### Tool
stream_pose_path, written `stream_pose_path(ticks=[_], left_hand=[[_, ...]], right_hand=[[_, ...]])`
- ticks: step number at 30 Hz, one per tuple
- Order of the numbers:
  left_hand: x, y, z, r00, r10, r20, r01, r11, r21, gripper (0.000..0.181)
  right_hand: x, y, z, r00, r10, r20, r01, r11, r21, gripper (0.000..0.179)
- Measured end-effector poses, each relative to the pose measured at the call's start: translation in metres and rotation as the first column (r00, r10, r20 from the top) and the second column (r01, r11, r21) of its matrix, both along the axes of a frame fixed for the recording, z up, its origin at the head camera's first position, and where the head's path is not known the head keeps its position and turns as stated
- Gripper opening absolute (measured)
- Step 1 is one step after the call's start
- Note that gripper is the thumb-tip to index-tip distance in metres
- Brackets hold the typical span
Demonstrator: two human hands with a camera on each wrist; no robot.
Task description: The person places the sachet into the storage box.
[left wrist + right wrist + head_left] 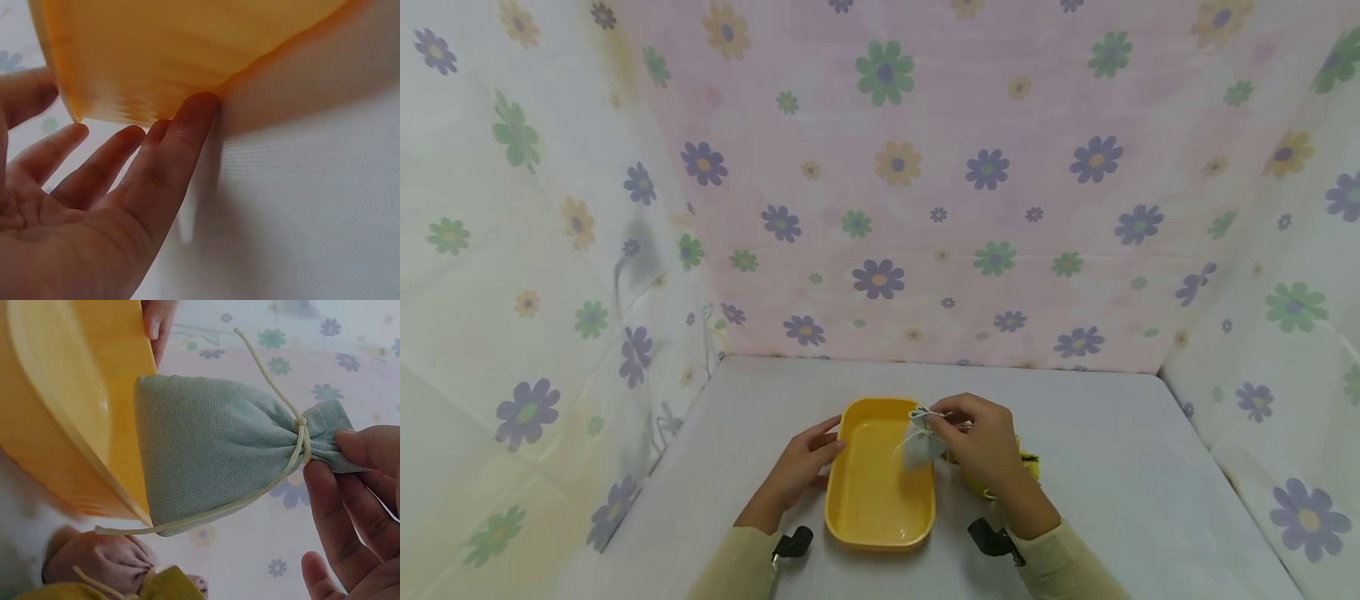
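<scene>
A small grey-green cloth drawstring pouch [212, 444] hangs from my right hand [981, 433], which pinches its gathered top between thumb and fingers. Cream cord is tied round the pouch's neck, its ends hanging loose. In the head view the pouch is over the right rim of a yellow plastic tray [876, 500]. My left hand [801, 467] holds the tray's left side, thumb at the rim and fingers against the outer wall. Beneath the right hand, partly hidden, lie a mauve-brown pouch [103, 559] and a mustard-yellow pouch [172, 584].
A white-covered table [1120, 483] extends on both sides of the tray. Flower-patterned cloth [940, 275] closes off the back and both sides. Black wrist-worn devices [992, 537] sit below the hands.
</scene>
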State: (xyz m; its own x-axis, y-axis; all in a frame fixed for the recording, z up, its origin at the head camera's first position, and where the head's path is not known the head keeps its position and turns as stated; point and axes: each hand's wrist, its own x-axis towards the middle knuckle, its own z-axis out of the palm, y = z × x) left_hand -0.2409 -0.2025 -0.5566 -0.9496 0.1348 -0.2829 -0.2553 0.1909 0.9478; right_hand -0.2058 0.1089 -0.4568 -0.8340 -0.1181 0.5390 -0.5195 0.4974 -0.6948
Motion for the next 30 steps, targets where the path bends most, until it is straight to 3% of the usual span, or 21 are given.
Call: stream_pose_path(ticks=[9, 30], left_hand=[[0.000, 0.002, -0.008, 1.000, 0.005, 0.015, -0.004, 1.000, -0.007, 0.069], [0.002, 0.002, -0.005, 1.000, 0.025, 0.003, -0.025, 0.999, 0.024, 0.064]], right_hand=[[-0.013, -0.019, -0.011, 0.988, -0.015, 0.153, 0.018, 1.000, -0.016, 0.007], [-0.048, -0.054, -0.020, 0.983, 0.033, 0.181, -0.044, 0.998, 0.053, 0.005]])
